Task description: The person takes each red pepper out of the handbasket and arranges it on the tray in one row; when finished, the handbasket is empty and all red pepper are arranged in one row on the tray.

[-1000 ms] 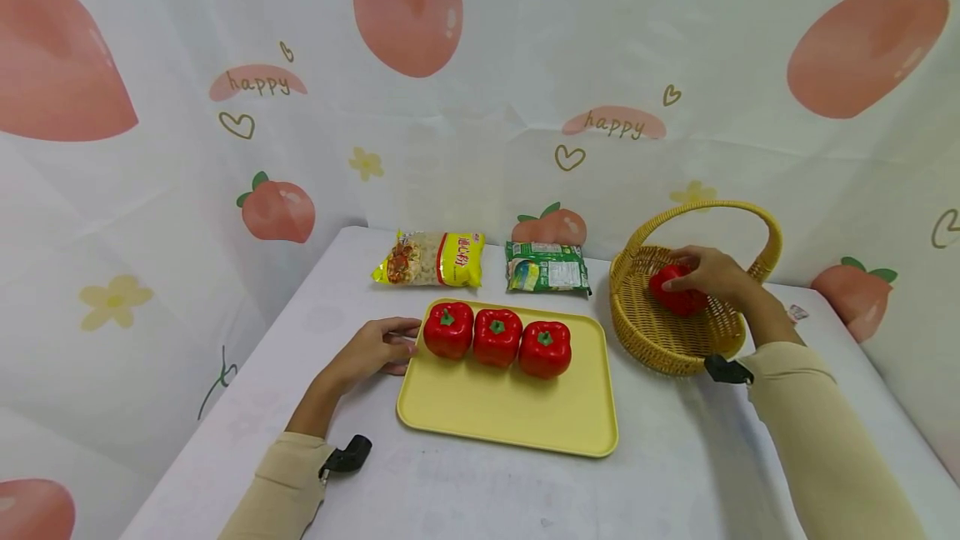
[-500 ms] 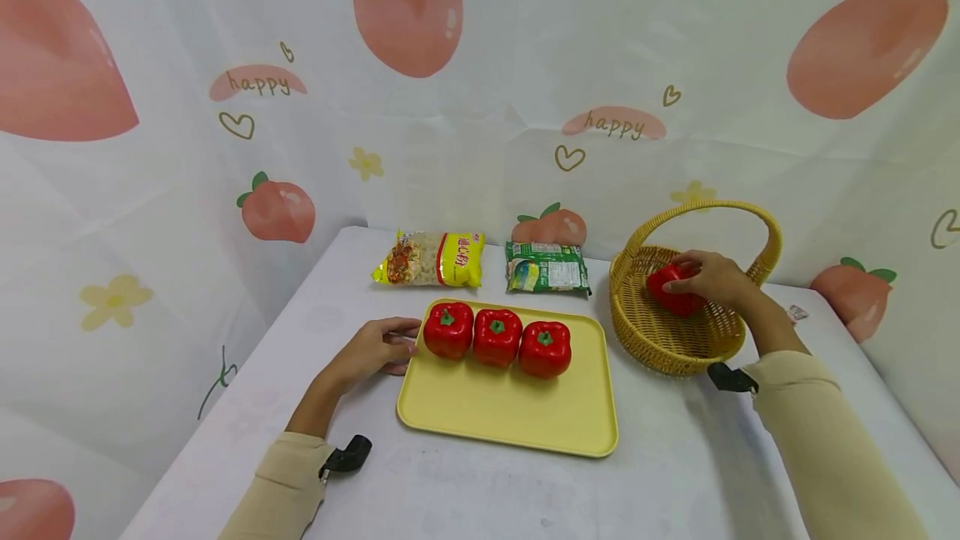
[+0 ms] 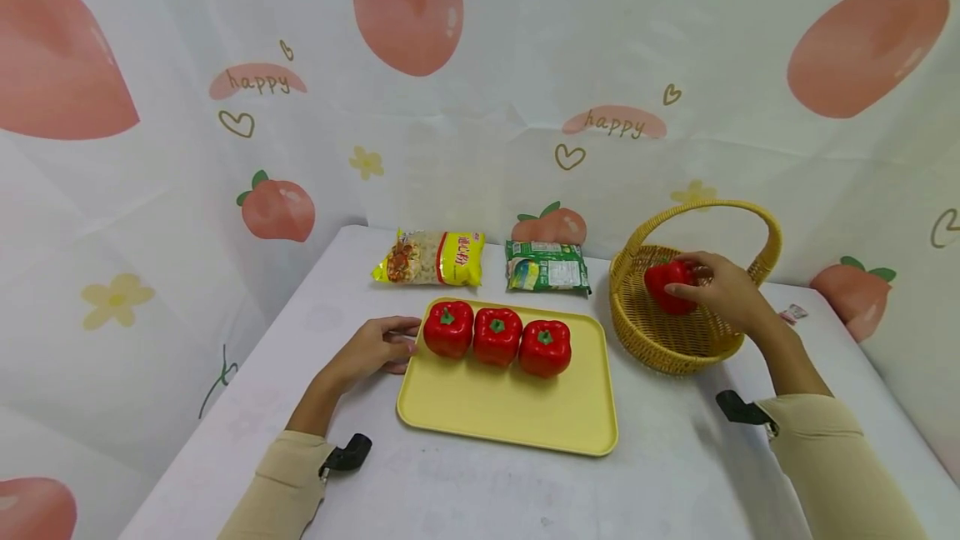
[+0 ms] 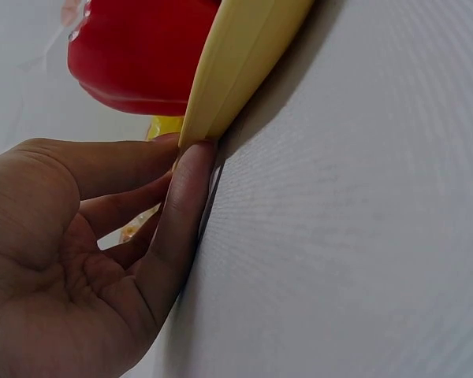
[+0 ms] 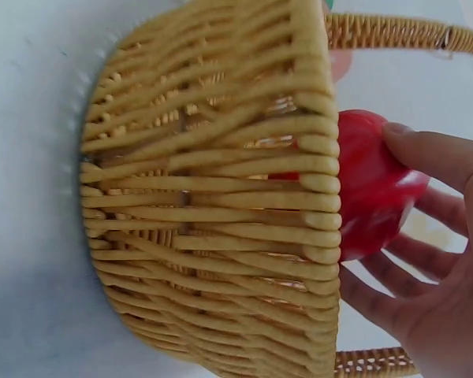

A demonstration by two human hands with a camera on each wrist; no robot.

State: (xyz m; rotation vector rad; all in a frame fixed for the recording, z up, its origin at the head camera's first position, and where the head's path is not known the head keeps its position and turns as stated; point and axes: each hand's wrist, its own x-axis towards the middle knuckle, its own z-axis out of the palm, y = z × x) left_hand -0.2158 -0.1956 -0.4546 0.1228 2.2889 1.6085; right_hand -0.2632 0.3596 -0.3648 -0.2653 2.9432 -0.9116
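My right hand grips a red bell pepper inside the wicker basket, thumb on one side and fingers on the other. In the right wrist view the pepper shows above the basket's rim, partly hidden by the weave. At the yellow tray's left edge is my left hand. Its thumb and fingers pinch the tray's rim in the left wrist view. Three red bell peppers with green stems stand in a row on the tray: left, middle and right.
Behind the tray lie a yellow pasta bag and a green packet. The basket's tall handle arches over its opening. A small wrapper lies right of the basket. A printed cloth hangs behind the white table.
My right hand has turned a little and its forearm has swung down and right. The pepper in it has shifted slightly left and up within the basket. The left hand stays put.
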